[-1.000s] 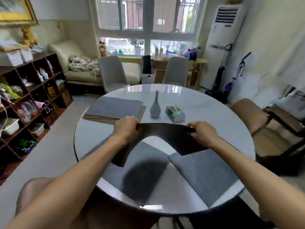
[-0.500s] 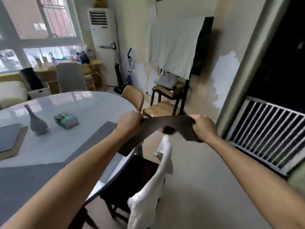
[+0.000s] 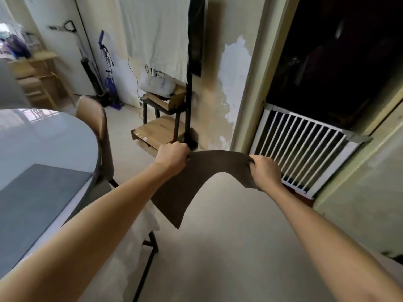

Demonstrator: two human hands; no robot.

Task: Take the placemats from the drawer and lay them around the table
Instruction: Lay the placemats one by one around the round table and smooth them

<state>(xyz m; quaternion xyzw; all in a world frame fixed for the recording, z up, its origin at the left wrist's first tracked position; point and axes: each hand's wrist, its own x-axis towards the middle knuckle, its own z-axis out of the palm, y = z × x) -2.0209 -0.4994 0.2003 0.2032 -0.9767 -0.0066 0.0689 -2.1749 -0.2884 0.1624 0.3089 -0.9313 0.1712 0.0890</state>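
Head: both hands, left (image 3: 172,155) & right (image 3: 265,173), grip dark placemat (image 3: 209,168) midair.

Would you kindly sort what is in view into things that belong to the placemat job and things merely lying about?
Job: dark placemat gripped by left hand and right hand; grey placemat on round table.

Lying about: tan chair; white gate; cardboard boxes; white cloth.

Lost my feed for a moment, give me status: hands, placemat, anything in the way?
Left hand and right hand grip the dark brown flexible placemat, sagging over floor. Tan chair stands between it and the round glossy table.
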